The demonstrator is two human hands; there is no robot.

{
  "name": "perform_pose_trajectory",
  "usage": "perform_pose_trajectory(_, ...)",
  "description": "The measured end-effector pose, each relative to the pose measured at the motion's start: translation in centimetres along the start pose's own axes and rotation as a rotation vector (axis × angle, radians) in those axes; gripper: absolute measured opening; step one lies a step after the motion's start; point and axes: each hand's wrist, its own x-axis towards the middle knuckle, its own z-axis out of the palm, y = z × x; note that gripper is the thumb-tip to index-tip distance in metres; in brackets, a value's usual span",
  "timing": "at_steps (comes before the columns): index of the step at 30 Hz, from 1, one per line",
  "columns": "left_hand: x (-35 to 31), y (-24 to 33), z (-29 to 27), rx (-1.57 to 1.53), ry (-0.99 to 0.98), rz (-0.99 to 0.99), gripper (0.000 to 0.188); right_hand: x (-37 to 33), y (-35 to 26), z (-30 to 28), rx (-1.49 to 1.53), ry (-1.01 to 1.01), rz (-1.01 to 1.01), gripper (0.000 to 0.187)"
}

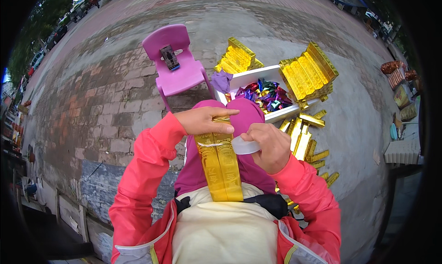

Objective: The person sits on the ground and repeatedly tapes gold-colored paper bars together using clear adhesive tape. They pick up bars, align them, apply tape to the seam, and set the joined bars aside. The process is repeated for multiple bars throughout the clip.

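Cream shirt (221,229) is closest, gold strips (220,169) on the lap (252,172). Left hand (207,120) grips their far end, right hand (268,145) pinches tape (245,146). Strips look light, slick, easily creased; grab the edges.

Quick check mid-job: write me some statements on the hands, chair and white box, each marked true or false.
1. The right hand holds a roll of tape. True.
2. The left hand touches nothing. False: it holds the far end of the gold bars.
3. A small package rests on the chair. True.
4. The chair is green. False: it is pink.
5. The white box contains shiny coloured pieces. True.
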Motion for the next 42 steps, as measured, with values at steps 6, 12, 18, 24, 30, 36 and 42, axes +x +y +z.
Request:
perform_pose_trajectory(6,0.6,-0.3,0.4,0.047,0.024,-0.059,0.083,2.6,-0.9,-2.4,-0.071,-0.038,-0.05,0.04)
perform_pose_trajectory(12,0.1,-0.4,0.4,0.044,0.04,0.02,0.076,0.6,0.8,-2.1,-0.073,0.019,0.021,0.039)
perform_pose_trajectory(18,-0.8,-0.2,0.3,0.007,0.014,0.086,0.067,-3.1,3.3,0.0,-0.079,0.106,0.14,0.034)
perform_pose_trajectory(24,-1.1,0.4,0.0,-0.026,-0.03,0.136,0.079,-4.6,4.8,1.9,-0.039,0.154,0.2,0.033)
perform_pose_trajectory(30,-2.2,0.5,-0.3,0.066,-0.031,0.251,0.096,-4.4,4.3,3.7,-0.006,0.111,0.183,0.03)
perform_pose_trajectory(36,-4.6,0.9,-1.8,0.043,-0.083,0.114,0.106,-3.3,1.8,3.3,-0.002,-0.129,0.01,0.038)
perform_pose_trajectory(42,-5.2,1.6,-2.2,-0.138,-0.178,0.063,0.107,-1.5,0.6,1.7,0.037,-0.25,-0.035,0.04)
